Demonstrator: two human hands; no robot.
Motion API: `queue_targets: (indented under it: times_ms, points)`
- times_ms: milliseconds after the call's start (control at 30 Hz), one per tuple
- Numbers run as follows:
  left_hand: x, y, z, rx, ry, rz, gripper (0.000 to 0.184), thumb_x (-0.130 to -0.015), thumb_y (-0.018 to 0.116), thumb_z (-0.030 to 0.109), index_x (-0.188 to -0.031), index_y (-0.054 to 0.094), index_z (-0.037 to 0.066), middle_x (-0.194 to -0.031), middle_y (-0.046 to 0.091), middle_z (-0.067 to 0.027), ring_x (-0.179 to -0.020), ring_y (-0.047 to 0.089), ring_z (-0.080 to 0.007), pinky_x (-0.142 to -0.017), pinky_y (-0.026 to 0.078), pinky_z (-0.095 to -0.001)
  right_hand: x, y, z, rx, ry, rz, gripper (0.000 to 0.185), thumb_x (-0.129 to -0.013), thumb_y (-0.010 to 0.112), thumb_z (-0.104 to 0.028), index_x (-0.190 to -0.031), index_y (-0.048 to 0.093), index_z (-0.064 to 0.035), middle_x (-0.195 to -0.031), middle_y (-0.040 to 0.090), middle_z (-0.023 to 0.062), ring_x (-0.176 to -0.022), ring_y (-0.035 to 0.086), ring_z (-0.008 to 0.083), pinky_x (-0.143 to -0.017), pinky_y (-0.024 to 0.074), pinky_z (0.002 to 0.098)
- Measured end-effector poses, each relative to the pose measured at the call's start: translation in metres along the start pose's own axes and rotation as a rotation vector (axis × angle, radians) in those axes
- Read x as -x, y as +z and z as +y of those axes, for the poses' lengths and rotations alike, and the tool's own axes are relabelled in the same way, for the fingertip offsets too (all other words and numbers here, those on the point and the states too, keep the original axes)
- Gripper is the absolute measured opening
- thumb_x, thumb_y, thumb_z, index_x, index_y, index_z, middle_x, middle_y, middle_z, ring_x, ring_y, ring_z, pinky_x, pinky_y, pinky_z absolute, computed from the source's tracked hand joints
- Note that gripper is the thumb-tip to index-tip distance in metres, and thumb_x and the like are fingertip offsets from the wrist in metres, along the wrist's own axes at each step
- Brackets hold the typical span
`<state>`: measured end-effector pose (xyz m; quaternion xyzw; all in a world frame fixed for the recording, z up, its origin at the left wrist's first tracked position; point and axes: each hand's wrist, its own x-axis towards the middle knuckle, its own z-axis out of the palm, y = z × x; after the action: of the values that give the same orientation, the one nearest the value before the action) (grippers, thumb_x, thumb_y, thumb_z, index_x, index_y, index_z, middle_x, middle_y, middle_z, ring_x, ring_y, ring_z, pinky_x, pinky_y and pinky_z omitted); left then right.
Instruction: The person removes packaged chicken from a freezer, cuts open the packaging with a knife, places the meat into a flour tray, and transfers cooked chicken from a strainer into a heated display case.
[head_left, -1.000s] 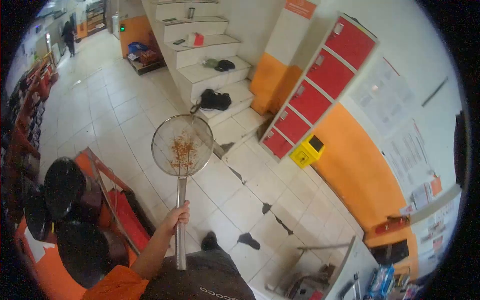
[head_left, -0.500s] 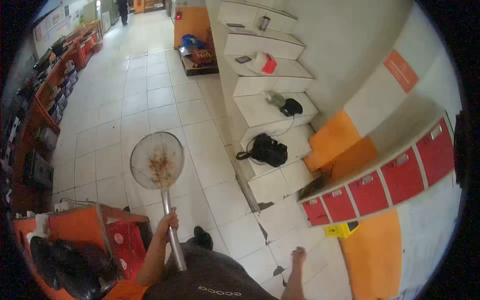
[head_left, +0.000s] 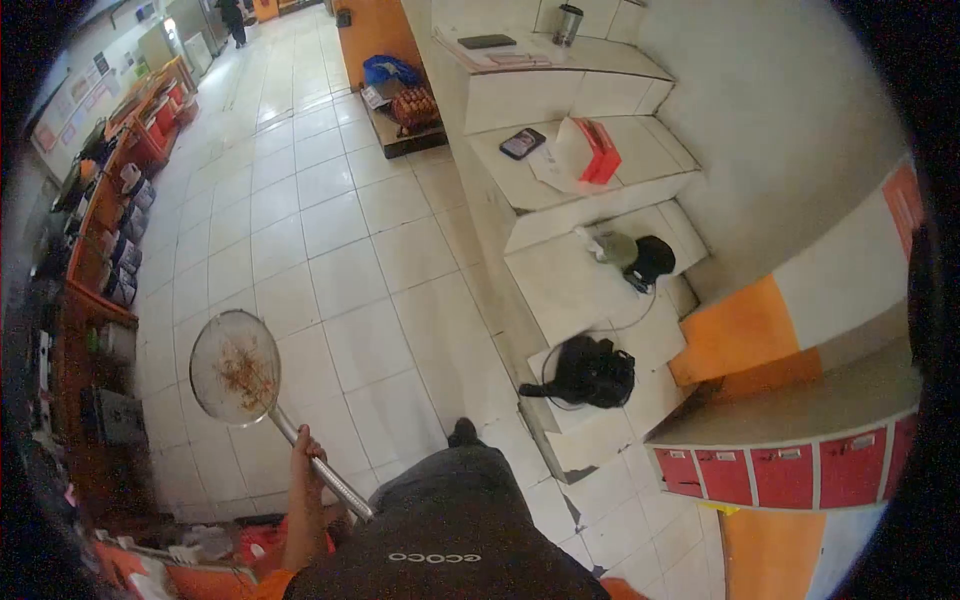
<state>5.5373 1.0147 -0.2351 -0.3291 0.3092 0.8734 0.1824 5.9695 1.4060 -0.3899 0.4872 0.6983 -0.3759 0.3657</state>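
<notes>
My left hand is wrapped round the metal handle of a large round mesh skimmer, stretched out ahead of my body over the tiled floor. Brownish-orange bits lie in its fine mesh. The handle runs back toward the dark apron I wear. My right hand is out of the picture; just an orange sleeve edge shows at the bottom.
White tiled steps on the right carry a black bag, a black cap, a phone and a metal tumbler. Red lockers stand lower right. Shelves with containers line the left. A person is far off.
The view has turned and moved forward, so the steps look nearer. The skimmer has shifted left and tilted left. My right hand has left the view.
</notes>
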Motion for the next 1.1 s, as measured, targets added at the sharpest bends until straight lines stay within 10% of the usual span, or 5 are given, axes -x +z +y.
queue_targets:
  times_ms: [333, 567, 933, 1033, 1100]
  points:
    - [-0.176, 0.078, 0.126, -0.102, 0.137, -0.056, 0.025, -0.097, 0.06, 0.025, -0.076, 0.05, 0.015, -0.056, 0.042, 0.0075, -0.046, 0.041, -0.0009, -0.044, 0.043, -0.0162, -0.11, -0.225, -0.431, 0.6, -0.33, 0.159, 0.046, -0.087, 0.052, -0.036, -0.107, 0.067, 0.0023, -0.107, 0.066, 0.0237, -0.101, 0.063, 0.0368, -0.089, 0.0489, 0.0416]
    - [-0.33, 0.184, 0.244, 0.212, 0.072, -0.079, 0.022, -0.098, 0.057, 0.02, -0.08, 0.048, 0.012, -0.056, 0.043, 0.0053, -0.047, 0.045, -0.0035, -0.049, 0.052, -0.0181, -0.181, -0.136, -0.562, -0.237, -0.071, -0.039, 0.052, -0.09, 0.049, -0.049, -0.107, 0.069, -0.0041, -0.113, 0.066, 0.0179, -0.104, 0.063, 0.0367, -0.085, 0.0479, 0.0522]
    - [-0.509, 0.327, 0.41, 0.198, 0.052, -0.029, 0.028, -0.098, 0.057, 0.018, -0.077, 0.04, 0.014, -0.054, 0.038, 0.0058, -0.045, 0.041, -0.0012, -0.044, 0.046, -0.0166, -0.279, -0.136, -0.745, -0.351, 0.161, -0.422, 0.056, -0.09, 0.048, -0.055, -0.112, 0.069, -0.0087, -0.129, 0.06, 0.0116, -0.114, 0.057, 0.0388, -0.086, 0.0452, 0.0627]
    - [-0.546, 0.347, 0.449, 0.147, 0.077, 0.04, 0.03, -0.097, 0.059, 0.02, -0.075, 0.04, 0.016, -0.056, 0.036, 0.0066, -0.045, 0.038, -0.0012, -0.043, 0.042, -0.0159, -0.345, -0.189, -0.861, 0.657, -0.322, -0.013, 0.034, -0.086, 0.056, -0.037, -0.096, 0.069, -0.0071, -0.089, 0.069, 0.0054, -0.067, 0.064, 0.0215, -0.059, 0.0518, 0.0407]
    - [-0.565, 0.331, 0.468, 0.216, 0.095, 0.002, 0.02, -0.096, 0.062, 0.021, -0.083, 0.048, 0.015, -0.063, 0.04, 0.0074, -0.048, 0.039, -0.0007, -0.044, 0.041, -0.0157, -0.369, -0.217, -0.941, 0.229, -0.326, 0.203, 0.029, -0.087, 0.058, -0.032, -0.097, 0.067, -0.0065, -0.085, 0.068, 0.0058, -0.064, 0.061, 0.0178, -0.054, 0.0491, 0.0354]
